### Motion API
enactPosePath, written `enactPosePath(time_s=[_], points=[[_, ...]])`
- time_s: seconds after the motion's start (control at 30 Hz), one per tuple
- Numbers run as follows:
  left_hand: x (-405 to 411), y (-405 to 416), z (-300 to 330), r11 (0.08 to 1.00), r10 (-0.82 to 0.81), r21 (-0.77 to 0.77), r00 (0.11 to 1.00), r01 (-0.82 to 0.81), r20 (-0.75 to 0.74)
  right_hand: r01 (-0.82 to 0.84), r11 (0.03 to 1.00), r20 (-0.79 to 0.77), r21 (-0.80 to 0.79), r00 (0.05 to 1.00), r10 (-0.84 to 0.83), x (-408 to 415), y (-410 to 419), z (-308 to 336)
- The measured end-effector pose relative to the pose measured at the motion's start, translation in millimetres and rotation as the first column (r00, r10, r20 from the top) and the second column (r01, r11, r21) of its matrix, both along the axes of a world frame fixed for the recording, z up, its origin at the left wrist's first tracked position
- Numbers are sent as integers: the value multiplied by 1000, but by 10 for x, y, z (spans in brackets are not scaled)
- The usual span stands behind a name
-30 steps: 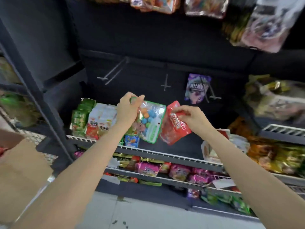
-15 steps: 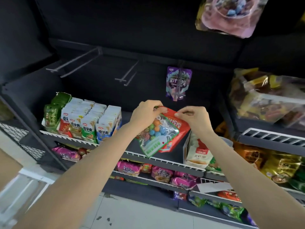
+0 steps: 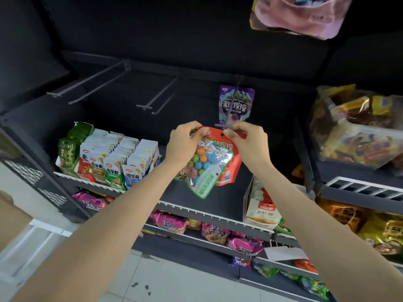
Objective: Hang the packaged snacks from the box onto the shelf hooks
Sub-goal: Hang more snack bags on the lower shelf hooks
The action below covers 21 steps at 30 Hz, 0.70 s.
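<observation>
My left hand (image 3: 185,142) grips the top of a green-edged clear packet of coloured candy balls (image 3: 205,166). Behind that packet sits a red packet (image 3: 229,171); my right hand (image 3: 248,140) pinches its top edge beside the punched hole. Both packet tops are just under the front end of a dark shelf hook (image 3: 226,125). A purple packet (image 3: 236,105) hangs further back on that same hook. To the left, two bare double-wire hooks (image 3: 157,99) (image 3: 87,81) stick out from the back panel.
Rows of upright snack packs (image 3: 113,158) fill the shelf at left, a white display carton (image 3: 261,203) stands at right. Pink packets (image 3: 174,223) lie on the lower shelf. Bagged goods (image 3: 357,131) crowd the right unit, and a pink bag (image 3: 301,16) hangs overhead.
Both hands came together and rose to the hook's front end. The green packet now overlaps the red one. The view swung right, so the cardboard box left the frame.
</observation>
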<state>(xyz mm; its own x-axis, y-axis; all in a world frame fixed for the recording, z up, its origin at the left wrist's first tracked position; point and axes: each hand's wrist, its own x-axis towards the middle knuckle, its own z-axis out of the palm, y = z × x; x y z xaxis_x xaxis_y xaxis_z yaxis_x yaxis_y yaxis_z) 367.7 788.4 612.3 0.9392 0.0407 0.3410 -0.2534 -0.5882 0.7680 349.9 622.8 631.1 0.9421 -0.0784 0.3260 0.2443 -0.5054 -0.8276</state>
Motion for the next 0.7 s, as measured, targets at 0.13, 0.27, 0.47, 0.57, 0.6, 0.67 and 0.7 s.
enactPosePath(time_s=[0.13, 0.27, 0.47, 0.57, 0.6, 0.67, 0.7], points=[[6, -1, -18, 1000, -11, 6, 999, 11, 31, 26, 999, 8, -41, 1000, -26, 7, 22, -43], [39, 5, -30, 1000, -19, 23, 998, 18, 58, 61, 995, 36, -79, 998, -58, 61, 23, -59], [285, -99, 11, 994, 33, 103, 999, -34, 7, 67, 992, 129, -111, 990, -52, 262, -19, -55], [570, -218, 144, 987, 61, 155, 997, -53, -43, 89, 982, 137, -168, 988, -67, 537, -80, -42], [685, -267, 190, 984, 68, 170, 996, -58, -59, 119, 977, 138, -177, 986, -95, 646, -108, -35], [923, -363, 274, 975, 102, 210, 990, -79, -101, 185, 960, 146, -212, 977, -157, 861, -160, -7], [1038, -403, 316, 967, 118, 240, 985, -85, -124, 201, 952, 129, -233, 976, -175, 955, -188, 13]])
